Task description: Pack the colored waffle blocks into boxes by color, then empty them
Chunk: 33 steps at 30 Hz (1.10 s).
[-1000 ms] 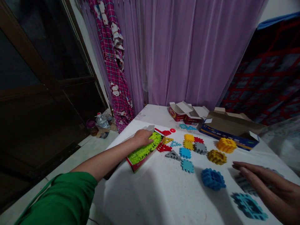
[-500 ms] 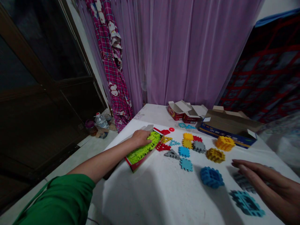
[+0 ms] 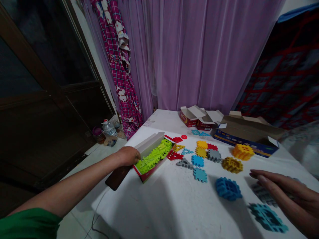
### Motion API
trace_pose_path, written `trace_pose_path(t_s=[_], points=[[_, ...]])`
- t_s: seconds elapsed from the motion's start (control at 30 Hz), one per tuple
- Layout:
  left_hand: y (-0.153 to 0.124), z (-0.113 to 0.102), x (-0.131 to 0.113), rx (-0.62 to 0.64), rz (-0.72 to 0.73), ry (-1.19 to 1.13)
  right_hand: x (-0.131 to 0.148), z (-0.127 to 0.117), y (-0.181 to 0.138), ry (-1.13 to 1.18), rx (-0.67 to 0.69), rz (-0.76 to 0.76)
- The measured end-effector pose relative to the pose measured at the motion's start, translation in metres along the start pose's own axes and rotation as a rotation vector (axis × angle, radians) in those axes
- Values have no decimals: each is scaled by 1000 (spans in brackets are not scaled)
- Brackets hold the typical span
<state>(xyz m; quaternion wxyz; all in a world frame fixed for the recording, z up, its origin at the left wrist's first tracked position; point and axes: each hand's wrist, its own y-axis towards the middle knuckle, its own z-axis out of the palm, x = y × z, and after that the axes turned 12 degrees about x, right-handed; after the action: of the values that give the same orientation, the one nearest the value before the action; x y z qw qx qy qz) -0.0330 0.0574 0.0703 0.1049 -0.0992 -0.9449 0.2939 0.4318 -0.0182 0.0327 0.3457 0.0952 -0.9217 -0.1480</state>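
A long red-edged box (image 3: 153, 172), packed with lime-green toothed plastic building pieces (image 3: 156, 154), lies on the white table. At its near left corner my left hand (image 3: 128, 156) has its fingers curled over the edge. My right hand (image 3: 291, 196), with fingers stretched out and nothing held, hovers over a grey interlocking-piece stack (image 3: 265, 194), which it partly hides. Just below that hand lies a teal stack (image 3: 269, 217). Left of it stands a blue stack (image 3: 228, 188). A yellow stack (image 3: 243, 151) and a darker yellow one (image 3: 232, 165) sit farther back.
Loose flat pieces, such as a light blue square (image 3: 200, 175) and a grey triangle (image 3: 184, 163), lie mid-table. An open blue box (image 3: 245, 144) and two small red boxes (image 3: 189, 121) stand at the back. A dark phone-like object (image 3: 118, 177) lies at the left table edge.
My left hand has drawn back from the middle of the green pieces to the box's near left corner, uncovering the pieces and the dark object. My right hand stays nearly still.
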Motion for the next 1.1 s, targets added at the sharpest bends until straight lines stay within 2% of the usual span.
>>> trace_pose_path(t_s=[0.13,0.3,0.6,1.1], points=[[4,8,-9,24,14,12,-1,2,3,-48,-31,-72],[13,9,-12,66,6,6,-21,4,0,-132,-34,-170],[28,7,-6,76,10,-9,-33,5,-4,-157,-20,-150],[32,5,-19,87,-45,23,-30,2,-4,-117,9,-107]])
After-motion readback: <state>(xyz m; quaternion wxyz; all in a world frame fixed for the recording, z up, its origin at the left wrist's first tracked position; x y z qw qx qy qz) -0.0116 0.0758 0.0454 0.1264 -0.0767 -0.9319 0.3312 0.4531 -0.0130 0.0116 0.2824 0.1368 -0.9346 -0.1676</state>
